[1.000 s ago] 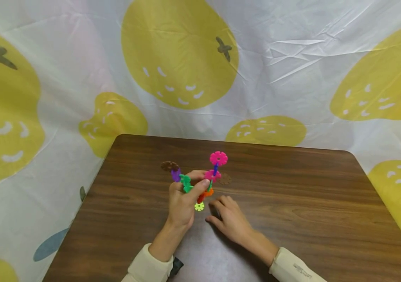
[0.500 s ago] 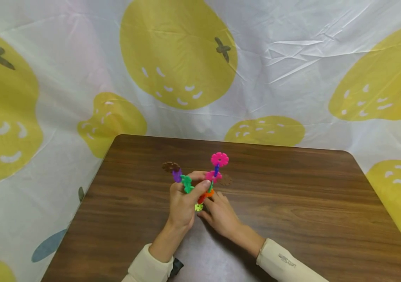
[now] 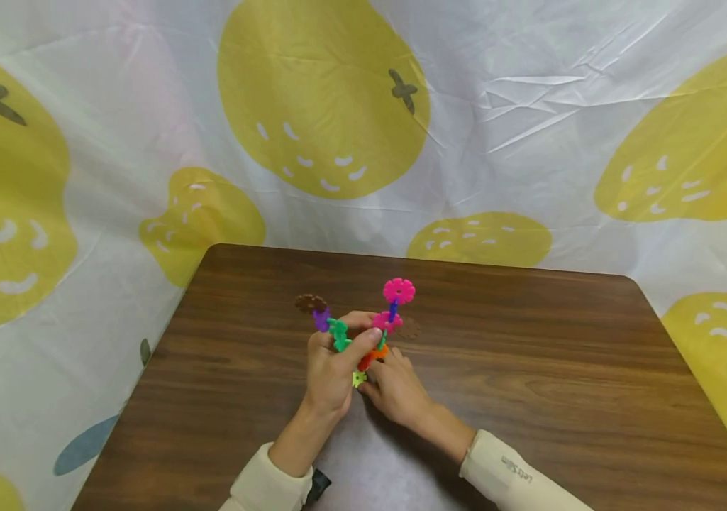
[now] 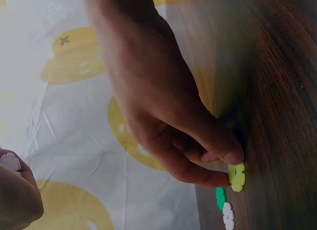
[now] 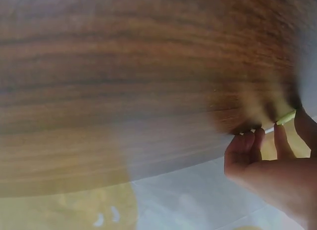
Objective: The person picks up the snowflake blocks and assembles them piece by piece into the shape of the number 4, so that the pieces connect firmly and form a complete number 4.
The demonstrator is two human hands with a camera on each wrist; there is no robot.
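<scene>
My left hand (image 3: 331, 372) grips an assembled chain of snowflake discs above the table. One branch has green (image 3: 340, 333), purple and brown discs; the other has pink (image 3: 398, 291), blue, orange and red ones. A white disc (image 4: 10, 161) shows at this hand in the left wrist view. Below, at the tabletop, my right hand (image 3: 398, 390) pinches a lime-yellow snowflake disc (image 3: 359, 378) between thumb and fingers. The pinch shows in the left wrist view, where a green disc (image 4: 221, 198) and a white snowflake disc (image 4: 228, 216) lie near the lime one.
A brown disc (image 3: 409, 327), hard to make out against the wood, lies behind the hands. The brown wooden table (image 3: 529, 369) reaches back to a white cloth (image 3: 529, 142) printed with yellow fruit. My left hand hides part of the tabletop.
My right hand has moved left across the table to the lime-yellow disc and taken hold of it. The disc has shifted slightly. My left hand keeps its grip on the chain, nearly still.
</scene>
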